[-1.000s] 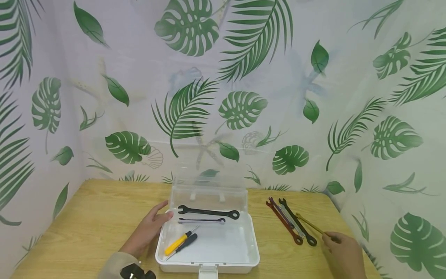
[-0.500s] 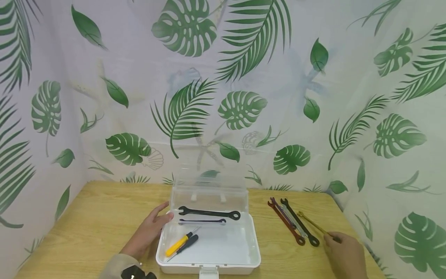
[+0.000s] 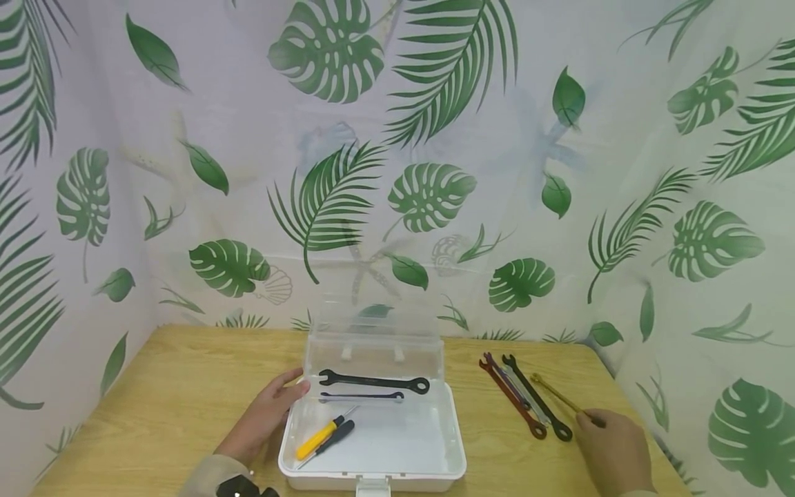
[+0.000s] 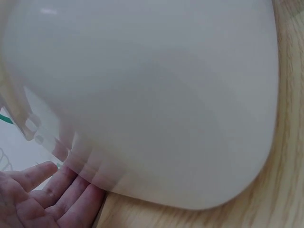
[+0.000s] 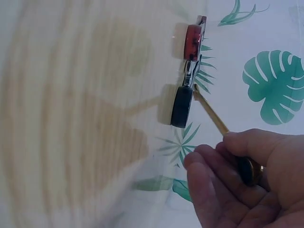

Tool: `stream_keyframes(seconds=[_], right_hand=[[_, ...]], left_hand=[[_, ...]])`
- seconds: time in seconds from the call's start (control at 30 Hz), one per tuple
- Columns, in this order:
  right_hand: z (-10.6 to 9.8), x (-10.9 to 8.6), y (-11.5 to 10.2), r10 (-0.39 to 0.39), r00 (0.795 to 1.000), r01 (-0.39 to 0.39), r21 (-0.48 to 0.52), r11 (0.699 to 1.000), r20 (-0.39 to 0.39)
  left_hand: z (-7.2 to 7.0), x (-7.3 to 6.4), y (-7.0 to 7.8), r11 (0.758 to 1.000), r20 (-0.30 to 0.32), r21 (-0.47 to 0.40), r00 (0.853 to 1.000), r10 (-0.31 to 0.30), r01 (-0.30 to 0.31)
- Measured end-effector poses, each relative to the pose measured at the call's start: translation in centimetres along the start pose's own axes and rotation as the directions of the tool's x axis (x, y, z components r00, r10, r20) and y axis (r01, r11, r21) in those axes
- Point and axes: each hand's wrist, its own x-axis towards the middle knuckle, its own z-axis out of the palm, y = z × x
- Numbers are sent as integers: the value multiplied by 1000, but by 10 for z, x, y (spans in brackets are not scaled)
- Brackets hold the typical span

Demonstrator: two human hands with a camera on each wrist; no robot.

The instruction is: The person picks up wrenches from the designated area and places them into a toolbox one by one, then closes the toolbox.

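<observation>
On the wooden table (image 3: 161,407) we see the white toolbox (image 3: 400,482), lid (image 3: 373,324) raised. Our left hand (image 3: 263,414) rests loosely extended fingers against its side; our right hand (image 3: 615,449) reaches right of it, past the black wrench (image 3: 537,397), with thumb and fingers pinched on the gold wrench (image 5: 213,114). We judge that a firm end-hold, tip kept clear of its neighbours, and a steadied box serve best.

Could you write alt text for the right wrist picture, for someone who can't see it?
A right hand holds a gold wrench near a black wrench and a red wrench on a wooden table, with a leaf-patterned backdrop behind.
</observation>
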Motion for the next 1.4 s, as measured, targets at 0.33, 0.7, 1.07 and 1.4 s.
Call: stream_keyframes(seconds=[0.33, 0.7, 1.07, 1.4], right_hand=[[9, 1, -4, -81, 988, 85, 23, 996, -132], [12, 2, -17, -164, 960, 174, 28, 984, -228], [17, -14, -41, -262, 905, 316, 117, 941, -336], [25, -16, -54, -341, 842, 423, 121, 898, -418]], left_hand=[[1, -1, 1, 1000, 18, 18, 1000, 11, -11], [2, -1, -1, 998, 18, -29, 998, 54, -54], [1, -1, 0, 999, 23, -10, 999, 41, -41], [0, 0, -1, 1000, 36, 4, 999, 21, -21]])
